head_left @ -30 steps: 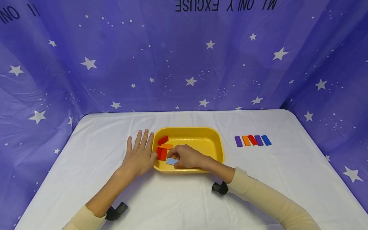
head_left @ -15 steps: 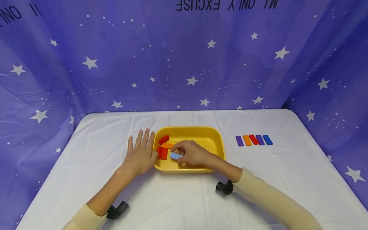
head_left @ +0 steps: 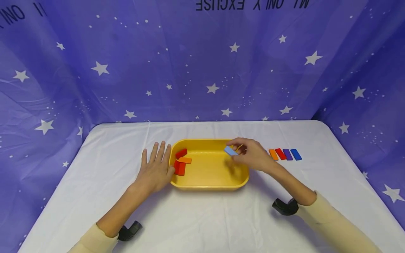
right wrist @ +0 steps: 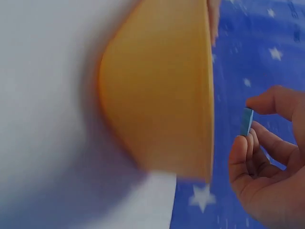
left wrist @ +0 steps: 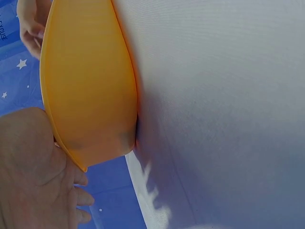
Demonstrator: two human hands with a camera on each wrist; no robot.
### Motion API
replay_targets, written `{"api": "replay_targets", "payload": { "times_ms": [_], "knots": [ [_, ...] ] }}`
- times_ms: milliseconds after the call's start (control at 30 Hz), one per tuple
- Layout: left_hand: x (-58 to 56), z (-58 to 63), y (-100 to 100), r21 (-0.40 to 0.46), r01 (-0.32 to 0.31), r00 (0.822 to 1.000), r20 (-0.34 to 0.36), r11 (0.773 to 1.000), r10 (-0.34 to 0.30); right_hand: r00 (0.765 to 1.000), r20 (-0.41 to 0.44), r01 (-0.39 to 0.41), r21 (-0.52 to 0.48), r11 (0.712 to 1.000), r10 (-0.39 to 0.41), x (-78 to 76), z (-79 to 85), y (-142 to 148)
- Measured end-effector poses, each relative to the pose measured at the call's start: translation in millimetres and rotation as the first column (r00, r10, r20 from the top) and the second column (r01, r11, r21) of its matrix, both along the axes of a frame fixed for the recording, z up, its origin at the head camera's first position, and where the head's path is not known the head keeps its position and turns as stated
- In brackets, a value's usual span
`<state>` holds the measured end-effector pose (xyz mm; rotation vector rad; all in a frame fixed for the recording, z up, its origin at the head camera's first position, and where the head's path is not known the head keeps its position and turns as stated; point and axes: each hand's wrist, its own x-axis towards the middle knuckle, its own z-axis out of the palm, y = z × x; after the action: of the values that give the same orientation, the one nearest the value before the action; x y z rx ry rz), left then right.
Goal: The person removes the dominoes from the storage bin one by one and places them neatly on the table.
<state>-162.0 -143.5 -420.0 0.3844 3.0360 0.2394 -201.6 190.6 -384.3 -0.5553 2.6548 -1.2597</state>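
Note:
My right hand (head_left: 253,154) pinches a light blue rectangular block (head_left: 231,151) between thumb and fingers, above the right end of a yellow tub (head_left: 209,188). In the right wrist view the block (right wrist: 246,121) shows edge-on, higher than the tub's rim. My left hand (head_left: 155,168) lies with fingers extended along the tub's left end, its thumb over the rim. Inside that end of the tub are several blocks: a red block (head_left: 181,153), an orange block (head_left: 185,160) and red ones (head_left: 181,169) close to the thumb.
Right of the tub, a row of blocks lies on the white-covered table (head_left: 202,221): an orange one (head_left: 273,154), a red one (head_left: 280,154), a purple one (head_left: 287,154) and a blue one (head_left: 296,154). My right hand partly hides the row's left end. A starry purple curtain (head_left: 190,52) surrounds the table.
My right hand has lifted the light blue block from the tub's left part and carried it right, over the tub's right end. The left hand has stayed in place.

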Motion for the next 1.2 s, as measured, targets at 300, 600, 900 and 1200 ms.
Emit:
{"api": "replay_targets", "payload": {
  "times_ms": [300, 600, 900, 1200],
  "knots": [
    [0.2, -0.2, 1, -0.001, -0.007, 1.000, 0.012, 1.000, 0.007, 0.981, -0.028, 0.194, 0.038, 0.980, -0.193, 19.8, -1.3, 75],
    [0.6, -0.4, 1, -0.001, -0.009, 1.000, 0.015, 1.000, 0.009, 0.971, -0.018, 0.238, 0.106, 0.966, -0.237, 33.6, -29.6, 100],
    [0.4, -0.6, 1, -0.003, -0.002, 1.000, 0.002, 1.000, 0.002, 0.949, 0.024, 0.303, 0.191, 0.933, -0.313, 37.2, -52.5, 110],
    [0.8, 0.0, 0, 0.009, -0.009, 1.000, 0.013, 1.000, 0.009, 0.945, 0.031, 0.312, 0.213, 0.926, -0.326, 38.0, -63.6, 114]
  ]
}}
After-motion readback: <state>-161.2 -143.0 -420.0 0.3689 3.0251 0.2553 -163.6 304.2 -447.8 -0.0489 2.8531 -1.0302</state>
